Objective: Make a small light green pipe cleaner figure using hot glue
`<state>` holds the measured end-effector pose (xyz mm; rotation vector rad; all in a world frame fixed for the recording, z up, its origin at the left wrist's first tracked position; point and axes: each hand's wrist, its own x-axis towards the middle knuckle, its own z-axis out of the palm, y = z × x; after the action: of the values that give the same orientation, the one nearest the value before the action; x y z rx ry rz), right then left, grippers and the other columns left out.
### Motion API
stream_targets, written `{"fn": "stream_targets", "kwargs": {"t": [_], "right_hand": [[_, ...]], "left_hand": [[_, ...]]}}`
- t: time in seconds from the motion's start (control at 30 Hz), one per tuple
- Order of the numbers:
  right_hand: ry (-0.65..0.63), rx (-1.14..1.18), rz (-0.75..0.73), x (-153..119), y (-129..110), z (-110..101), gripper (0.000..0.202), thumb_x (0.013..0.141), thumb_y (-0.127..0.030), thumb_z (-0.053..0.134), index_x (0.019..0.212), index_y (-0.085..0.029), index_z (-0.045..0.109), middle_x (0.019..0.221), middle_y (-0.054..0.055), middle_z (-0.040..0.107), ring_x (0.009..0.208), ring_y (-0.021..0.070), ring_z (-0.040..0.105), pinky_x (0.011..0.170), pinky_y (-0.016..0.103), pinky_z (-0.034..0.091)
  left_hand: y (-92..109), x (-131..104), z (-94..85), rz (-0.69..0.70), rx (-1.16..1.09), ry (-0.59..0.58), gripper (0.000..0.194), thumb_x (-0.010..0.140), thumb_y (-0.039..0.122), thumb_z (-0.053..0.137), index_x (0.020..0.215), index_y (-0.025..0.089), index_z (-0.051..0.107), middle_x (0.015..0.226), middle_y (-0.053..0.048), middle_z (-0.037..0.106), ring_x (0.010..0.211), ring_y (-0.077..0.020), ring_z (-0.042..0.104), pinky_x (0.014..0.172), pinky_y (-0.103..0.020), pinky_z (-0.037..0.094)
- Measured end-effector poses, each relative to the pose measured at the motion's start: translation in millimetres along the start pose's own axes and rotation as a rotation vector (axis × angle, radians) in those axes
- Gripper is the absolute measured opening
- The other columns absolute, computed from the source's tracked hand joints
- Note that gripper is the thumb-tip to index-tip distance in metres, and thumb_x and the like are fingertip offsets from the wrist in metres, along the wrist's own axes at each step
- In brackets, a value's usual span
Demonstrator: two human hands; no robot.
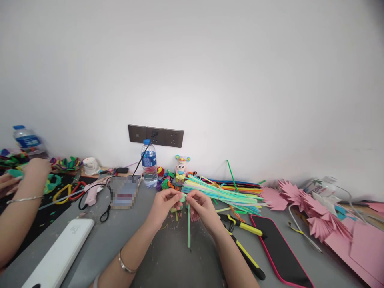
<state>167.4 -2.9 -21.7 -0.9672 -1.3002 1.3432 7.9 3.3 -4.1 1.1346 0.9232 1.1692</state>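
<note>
On the grey tabletop [171, 256], my left hand [162, 206] and right hand [204, 206] pinch a green strip [189, 228] with closed fingertips; uneven pulling could kink it.

bare gray tabletop [177, 264] nearest the wearer — pliers [244, 248] and black-screened phone [280, 250] blocking the right

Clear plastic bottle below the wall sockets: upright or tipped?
Upright: the clear plastic bottle with the blue label stands on its base, its blue cap on top.

White wall [240, 80], dark socket panel [156, 136]
</note>
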Motion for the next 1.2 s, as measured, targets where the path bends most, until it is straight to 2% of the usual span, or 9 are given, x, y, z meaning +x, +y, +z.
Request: {"fn": "stream_targets", "kwargs": {"t": [0.17, 0.37, 0.6, 0.87, 1.0, 1.07, 1.2], "right_hand": [[-0.039, 0.039, 0.041, -0.8, -1.4, 2.2, 0.038, 0.076, -0.054, 0.065, 0.077, -0.021, 0.048, 0.053, -0.002, 0.065, 0.032, 0.0078, 0.047, 0.032, 0.017, 0.030], [-0.086, 0.072, 0.091, -3.2, -5.8, 3.0, 0.037, 0.075, -0.052, 0.068, 0.078, -0.020, 0.049, 0.059, 0.000, 0.068, 0.042, 0.0099, 0.057, 0.035, 0.016, 0.030], [-0.055, 0.028, 0.064, -3.2, -8.3, 2.5, 0.035, 0.074, -0.050, 0.069, 0.074, -0.018, 0.054, 0.056, -0.003, 0.064, 0.035, 0.0054, 0.045, 0.034, 0.015, 0.033], [-0.016, 0.011, -0.048, 4.0, 10.1, 0.8, 0.032, 0.078, -0.049, 0.066, 0.078, -0.018, 0.056, 0.052, -0.006, 0.057, 0.028, 0.0043, 0.038, 0.028, 0.017, 0.030], [-0.002, 0.019, -0.068, 3.7, 10.0, 2.6, 0.032, 0.079, -0.048, 0.065, 0.076, -0.019, 0.054, 0.050, -0.007, 0.055, 0.026, 0.0035, 0.036, 0.027, 0.016, 0.029], [-0.003, 0.025, -0.071, 3.1, 8.0, 3.9, 0.032, 0.079, -0.049, 0.065, 0.075, -0.019, 0.053, 0.050, -0.006, 0.056, 0.026, 0.0040, 0.036, 0.026, 0.016, 0.029], [-0.021, 0.045, -0.054, 2.6, 5.2, 6.3, 0.033, 0.078, -0.049, 0.066, 0.076, -0.018, 0.053, 0.055, -0.004, 0.059, 0.034, 0.0063, 0.047, 0.029, 0.015, 0.032]], "left_hand": [[2.7, -1.9, 1.4, -0.040, -0.032, 0.005, 0.037, 0.062, 0.044, 0.079, 0.080, 0.013, 0.073, 0.057, -0.002, 0.065, 0.053, -0.0116, 0.059, 0.055, -0.023, 0.048], [9.0, -4.4, 2.2, -0.049, -0.045, 0.015, 0.037, 0.057, 0.042, 0.082, 0.078, 0.013, 0.073, 0.057, -0.001, 0.065, 0.054, -0.0109, 0.058, 0.053, -0.021, 0.047], [5.7, -4.2, 3.1, -0.050, -0.065, 0.009, 0.035, 0.060, 0.043, 0.081, 0.075, 0.013, 0.071, 0.057, 0.000, 0.063, 0.054, -0.0105, 0.059, 0.055, -0.021, 0.049], [5.8, -4.1, 1.3, -0.083, -0.093, -0.021, 0.030, 0.064, 0.040, 0.079, 0.076, 0.013, 0.072, 0.066, -0.002, 0.066, 0.062, -0.0098, 0.059, 0.062, -0.020, 0.050], [1.8, -1.6, -1.0, -0.036, -0.051, -0.021, 0.031, 0.064, 0.039, 0.079, 0.079, 0.013, 0.073, 0.064, -0.001, 0.064, 0.060, -0.0103, 0.058, 0.060, -0.020, 0.050], [0.0, -0.7, -1.7, 0.000, -0.008, -0.019, 0.031, 0.063, 0.038, 0.080, 0.080, 0.014, 0.072, 0.067, -0.001, 0.065, 0.061, -0.0112, 0.058, 0.060, -0.022, 0.050], [-1.3, -0.1, -2.1, 0.046, 0.058, -0.033, 0.028, 0.064, 0.037, 0.078, 0.077, 0.015, 0.067, 0.068, 0.000, 0.065, 0.061, -0.0125, 0.058, 0.057, -0.022, 0.049]]}}
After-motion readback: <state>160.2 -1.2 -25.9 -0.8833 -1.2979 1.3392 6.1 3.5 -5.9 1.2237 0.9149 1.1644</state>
